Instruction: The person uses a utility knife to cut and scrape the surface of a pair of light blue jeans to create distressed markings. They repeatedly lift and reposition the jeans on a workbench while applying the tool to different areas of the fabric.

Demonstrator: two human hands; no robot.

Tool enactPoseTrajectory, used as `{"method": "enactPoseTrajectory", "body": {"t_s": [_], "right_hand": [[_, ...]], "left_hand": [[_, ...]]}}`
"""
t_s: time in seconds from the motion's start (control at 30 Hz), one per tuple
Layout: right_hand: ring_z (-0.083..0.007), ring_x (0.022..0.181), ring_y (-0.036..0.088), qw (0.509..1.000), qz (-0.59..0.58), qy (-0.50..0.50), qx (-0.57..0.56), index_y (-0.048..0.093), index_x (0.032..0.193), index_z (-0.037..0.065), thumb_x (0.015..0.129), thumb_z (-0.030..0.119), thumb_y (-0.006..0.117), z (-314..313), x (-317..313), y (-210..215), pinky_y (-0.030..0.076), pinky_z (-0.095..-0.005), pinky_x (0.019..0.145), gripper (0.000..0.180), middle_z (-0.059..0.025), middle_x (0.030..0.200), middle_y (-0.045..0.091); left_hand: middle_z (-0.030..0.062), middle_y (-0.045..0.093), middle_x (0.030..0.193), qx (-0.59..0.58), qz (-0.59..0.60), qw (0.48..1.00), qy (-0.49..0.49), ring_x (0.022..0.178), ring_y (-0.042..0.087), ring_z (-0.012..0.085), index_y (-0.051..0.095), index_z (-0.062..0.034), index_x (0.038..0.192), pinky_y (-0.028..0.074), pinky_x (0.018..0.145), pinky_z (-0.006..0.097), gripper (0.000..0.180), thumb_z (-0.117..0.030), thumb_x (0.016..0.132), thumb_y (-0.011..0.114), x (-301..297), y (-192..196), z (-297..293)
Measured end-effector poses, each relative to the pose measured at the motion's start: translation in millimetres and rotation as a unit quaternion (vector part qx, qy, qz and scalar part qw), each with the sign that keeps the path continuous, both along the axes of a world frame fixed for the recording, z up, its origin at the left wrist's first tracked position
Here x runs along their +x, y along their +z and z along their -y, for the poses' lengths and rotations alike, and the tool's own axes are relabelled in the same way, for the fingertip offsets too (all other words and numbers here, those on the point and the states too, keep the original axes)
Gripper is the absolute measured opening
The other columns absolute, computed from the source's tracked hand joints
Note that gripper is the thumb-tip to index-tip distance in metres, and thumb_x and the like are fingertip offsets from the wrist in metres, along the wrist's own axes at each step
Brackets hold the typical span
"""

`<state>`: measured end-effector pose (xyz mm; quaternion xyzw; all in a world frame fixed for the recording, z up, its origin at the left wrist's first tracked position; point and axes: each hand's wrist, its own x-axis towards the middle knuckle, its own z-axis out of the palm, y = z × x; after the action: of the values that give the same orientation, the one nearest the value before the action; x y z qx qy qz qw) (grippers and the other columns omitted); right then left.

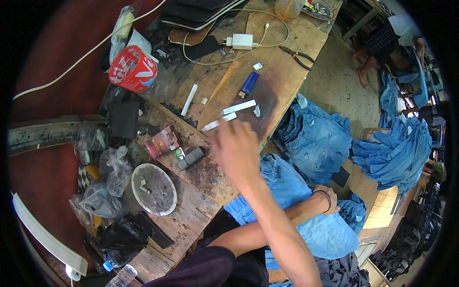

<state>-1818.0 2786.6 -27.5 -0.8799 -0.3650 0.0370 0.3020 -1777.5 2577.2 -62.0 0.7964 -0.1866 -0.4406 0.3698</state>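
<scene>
1. Denim garment (330,237): light blue, spread over the lap, under the left hand's fingers; nearer the body than the right hand's, and to their right.
2. Left hand (333,202): lies on the cloth, arm crossed beneath the right forearm. Fingertips hidden; cannot tell whether they grip fabric.
3. Right hand (236,150): blurred, over the table (210,184). Cannot tell if fingers are open, closed or gripping.
4. Near white stick (220,121): just beyond the right fingertips, contact unclear. Far white stick (240,107): a little past it.
5. Grey block (191,158): left of the right fingers. Blue lighter (248,83): well beyond them.
6. Step, my reading: right hand working at the table, left steadying denim.
7. Next move probably calls for a light pinch at the near stick, cloth kept still.
</scene>
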Motion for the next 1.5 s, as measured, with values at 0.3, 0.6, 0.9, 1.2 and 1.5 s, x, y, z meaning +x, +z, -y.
{"method": "enactPoseTrajectory", "body": {"t_s": [0.3,0.6,0.9,1.2,1.5], "right_hand": [[-0.0355,0.097,0.061,0.998,-0.002,0.018,-0.052,0.058,0.103,0.002,0.093,0.013,0.068,39.1,13.8,-21.3,0.051,-0.0485,0.082,0.017,-0.0160,0.102,0.059],[-0.0418,0.096,0.069,0.987,-0.156,0.021,-0.030,0.054,0.106,-0.002,0.093,0.009,0.068,47.1,18.8,-5.6,0.057,-0.0523,0.082,0.022,-0.0217,0.102,0.060],[-0.0381,0.103,0.060,0.992,-0.051,0.090,-0.068,0.060,0.108,0.001,0.094,0.019,0.074,47.8,-16.2,-6.5,0.049,-0.0487,0.087,0.027,-0.0172,0.105,0.062],[-0.0354,0.106,0.056,0.994,-0.094,-0.010,-0.060,0.061,0.118,0.003,0.093,0.020,0.074,46.4,-3.4,-6.8,0.047,-0.0492,0.090,0.033,-0.0156,0.107,0.059],[-0.0364,0.115,0.056,0.994,-0.014,0.093,-0.062,0.063,0.121,0.003,0.091,0.015,0.072,55.5,-30.8,4.6,0.049,-0.0473,0.092,0.033,-0.0164,0.116,0.057]], "left_hand": [[0.0166,0.067,0.143,0.009,-0.012,1.000,-0.024,0.133,0.063,0.0327,0.070,-0.0068,0.137,0.050,0.106,0.053,0.067,-0.059,0.103,0.044,7.1,-1.1,-4.0],[0.0161,0.066,0.143,0.018,-0.015,0.999,-0.033,0.133,0.063,0.0325,0.070,-0.0073,0.137,0.049,0.106,0.053,0.067,-0.059,0.103,0.044,7.6,2.0,-3.6],[0.0156,0.066,0.144,0.020,-0.018,0.999,-0.034,0.133,0.062,0.0324,0.070,-0.0079,0.138,0.049,0.107,0.053,0.067,-0.059,0.103,0.043,7.3,5.1,-2.8],[0.0151,0.066,0.144,0.019,-0.020,0.999,-0.028,0.134,0.062,0.0322,0.069,-0.0085,0.138,0.049,0.107,0.052,0.067,-0.059,0.103,0.043,9.3,6.2,-5.4],[0.0146,0.066,0.145,0.023,-0.016,0.999,-0.036,0.134,0.062,0.0320,0.069,-0.0090,0.139,0.049,0.107,0.052,0.067,-0.059,0.103,0.042,10.4,11.3,-6.0]]}}
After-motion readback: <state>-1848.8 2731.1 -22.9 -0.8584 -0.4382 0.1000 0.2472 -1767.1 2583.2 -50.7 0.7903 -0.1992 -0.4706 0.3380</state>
